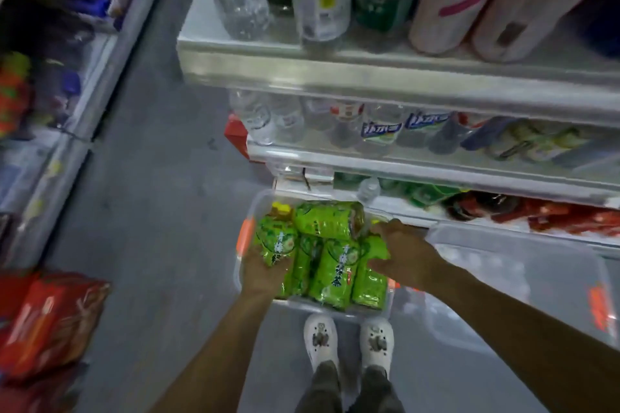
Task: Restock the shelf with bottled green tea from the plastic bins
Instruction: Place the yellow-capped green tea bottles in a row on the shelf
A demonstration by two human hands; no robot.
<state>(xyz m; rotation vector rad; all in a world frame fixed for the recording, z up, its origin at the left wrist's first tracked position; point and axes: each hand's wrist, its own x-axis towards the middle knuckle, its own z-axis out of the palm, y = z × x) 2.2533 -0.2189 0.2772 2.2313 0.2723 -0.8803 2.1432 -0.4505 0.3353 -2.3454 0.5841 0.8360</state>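
Bottles of green tea, green-labelled plastic [335, 270], lain in clear plastic bin [258, 199] on floor below white metal shelf [402, 75] | left hand [265, 273] wrapped around leftmost bottle | right hand [401, 253] clasped on rightmost | long axes toward shelf.

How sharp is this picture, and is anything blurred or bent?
Head view: dim and soft overall; the green tea bottles in the bin are readable, the left shelves are smeared by motion blur, and the wide lens bows the shelf edges.
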